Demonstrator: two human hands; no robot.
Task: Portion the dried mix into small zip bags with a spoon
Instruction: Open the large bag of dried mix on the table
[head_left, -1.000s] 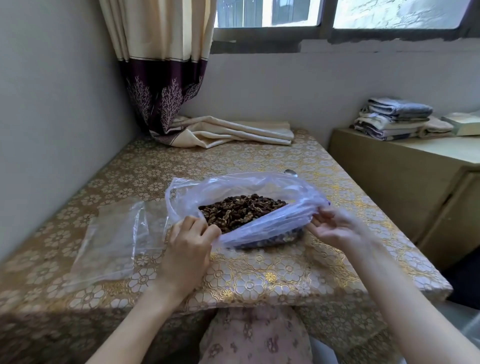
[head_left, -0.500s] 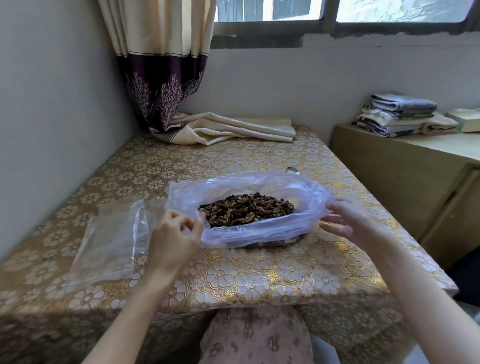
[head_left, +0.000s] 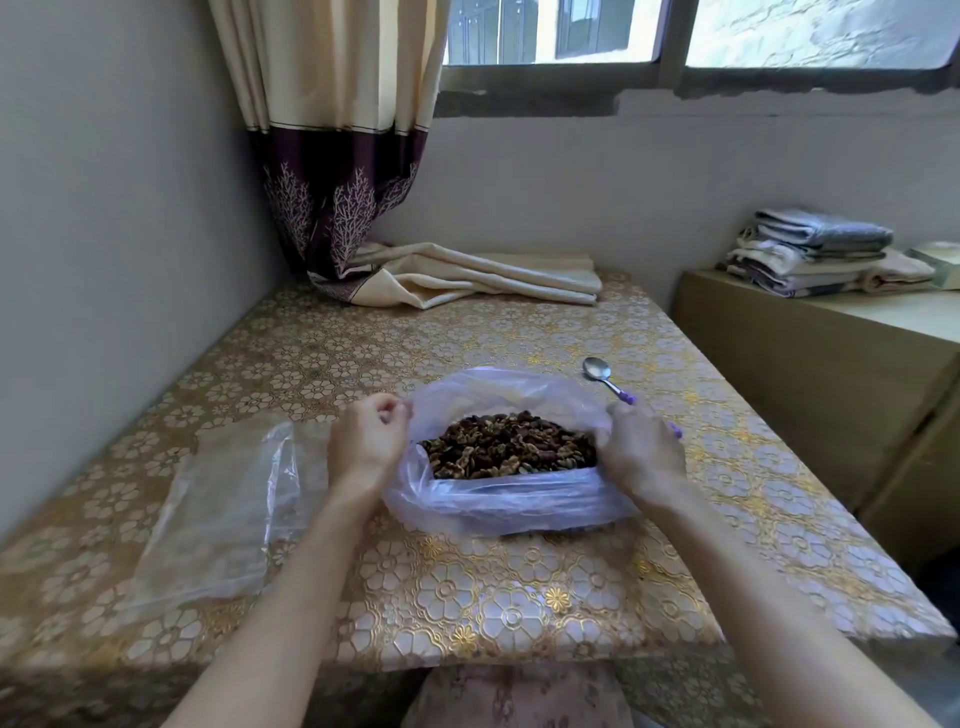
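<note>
On the desk (head_left: 467, 597), clear zip bags (head_left: 228, 499) lie at nine o'clock of the plastic bag (head_left: 498, 499) of dried mix (head_left: 509, 447). Left hand (head_left: 366, 441) and right hand (head_left: 639, 452) pinch its rim. The spoon (head_left: 605, 376) lies at one o'clock.

Dried mix in an open plastic bag at the table's middle

The dried mix (head_left: 511, 444) sits in the plastic bag (head_left: 498, 501) on the table (head_left: 467, 597); zip bags (head_left: 223, 499) lie left of it, a spoon (head_left: 602, 375) behind to the right, a folded cloth (head_left: 467, 278) at the far edge.
</note>
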